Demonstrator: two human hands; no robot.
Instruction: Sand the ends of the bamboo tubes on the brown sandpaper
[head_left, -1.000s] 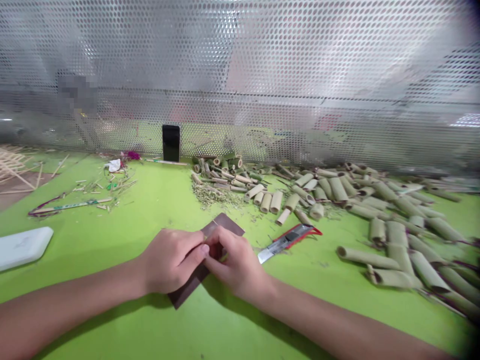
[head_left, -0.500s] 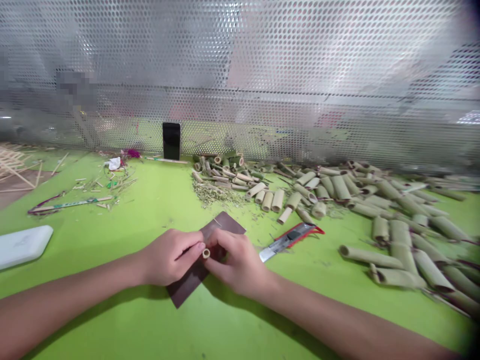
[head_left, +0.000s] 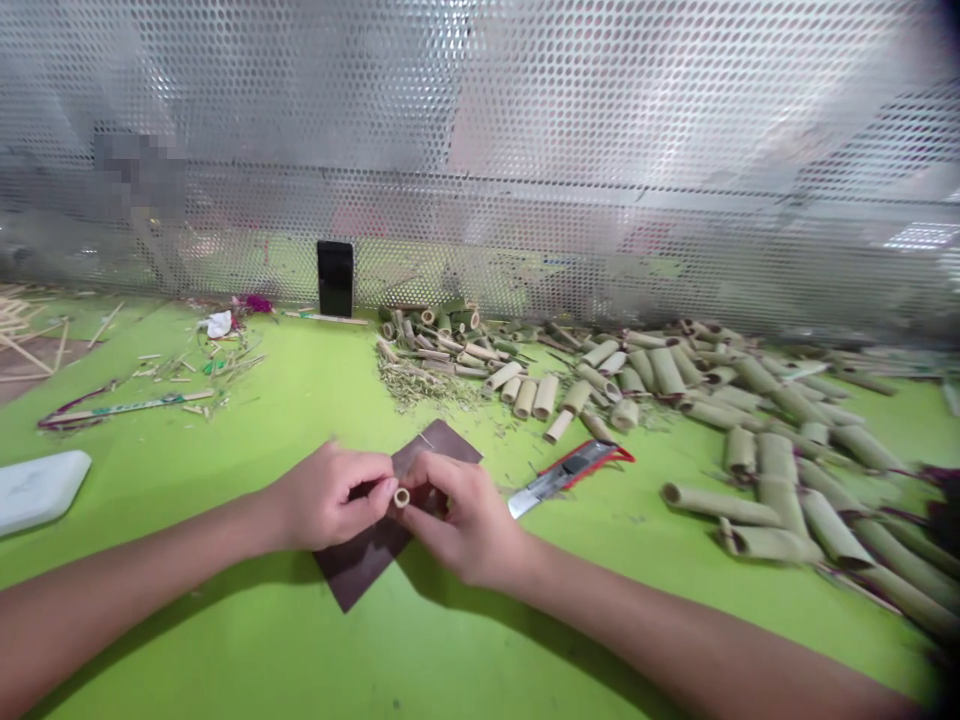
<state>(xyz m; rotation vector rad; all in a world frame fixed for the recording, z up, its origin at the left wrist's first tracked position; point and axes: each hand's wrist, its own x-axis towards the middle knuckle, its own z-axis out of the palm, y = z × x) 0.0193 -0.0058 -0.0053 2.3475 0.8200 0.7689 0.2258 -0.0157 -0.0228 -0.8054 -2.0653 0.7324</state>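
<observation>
A small bamboo tube [head_left: 402, 498], its open end facing the camera, is held above a dark brown sheet [head_left: 352, 575] laid on the green table [head_left: 262, 640]. The tube is pinched on its left side by the thumb and fingers of the left hand [head_left: 330, 497] and on its right side by those of the right hand [head_left: 472, 515]. A red-edged cutter [head_left: 566, 474] is noted near the right hand, its blade exposed. Cut bamboo pieces [head_left: 778, 460] are heaped farther right.

Pale-tan tube [head_left: 402, 490], dk-brn sheet [head_left: 360, 566]
</observation>
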